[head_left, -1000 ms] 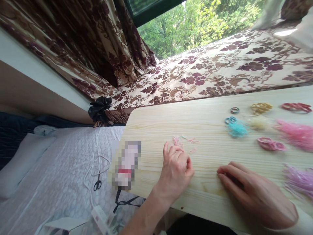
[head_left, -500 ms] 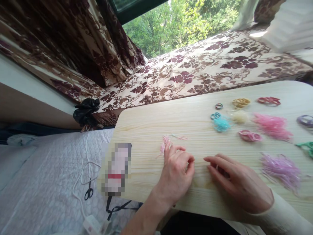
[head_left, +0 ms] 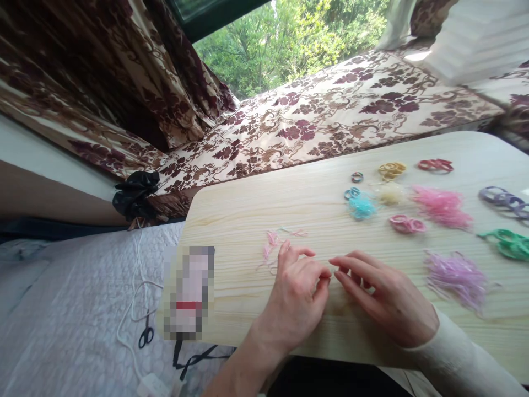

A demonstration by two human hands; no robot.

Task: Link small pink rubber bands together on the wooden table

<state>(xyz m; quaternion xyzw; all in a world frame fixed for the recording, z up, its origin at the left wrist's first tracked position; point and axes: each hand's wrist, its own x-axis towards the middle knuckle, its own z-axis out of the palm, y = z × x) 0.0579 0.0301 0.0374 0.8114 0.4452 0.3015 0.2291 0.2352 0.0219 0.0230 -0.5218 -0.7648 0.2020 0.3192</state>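
Note:
Over the near part of the wooden table (head_left: 239, 220), my left hand (head_left: 301, 286) has its thumb and index finger pinched together; whatever lies between them is too small to make out. My right hand (head_left: 382, 292) is just to the right, its thumb and index fingertips close together near the left fingertips, and what they hold is also unclear. Beyond my left hand lie thin pink strands (head_left: 270, 243) and a pink and green strand (head_left: 294, 232). Purple strands (head_left: 457, 278) lie to the right of my right hand.
Farther right are pink strands (head_left: 442, 205), blue strands (head_left: 362, 206), pink loops (head_left: 407, 224), yellow loops (head_left: 392, 170), red loops (head_left: 435, 165), green loops (head_left: 512, 244) and purple loops (head_left: 502, 199). A blurred-out object (head_left: 192, 292) is at the left edge; scissors (head_left: 146, 335) lie beyond it.
My right hand has moved left, so its fingertips are now close to those of my left hand. The view has shifted slightly, and the table items appear farther left.

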